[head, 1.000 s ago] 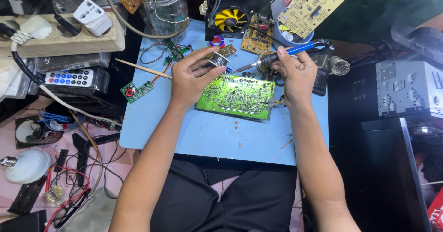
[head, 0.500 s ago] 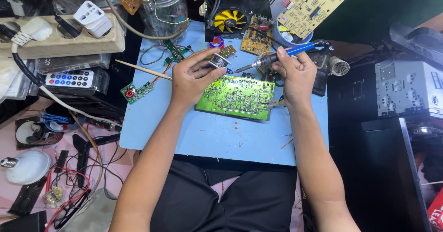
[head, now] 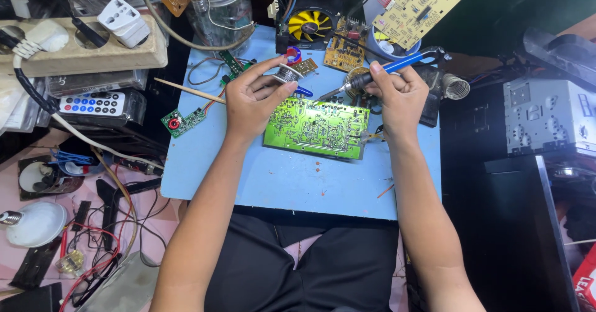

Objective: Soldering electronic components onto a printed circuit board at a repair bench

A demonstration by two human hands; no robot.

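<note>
Your right hand [head: 400,94] gripped the soldering iron [head: 379,73], tip over the green circuit board [head: 316,129]; your left hand [head: 251,98] pinched the solder spool [head: 287,74] beside it, ready to feed, near the table's [head: 279,181] far edge.

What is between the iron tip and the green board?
Nothing visible. The right hand holds the iron, its tip just above the green board. The left hand holds a solder spool beside it.
</note>
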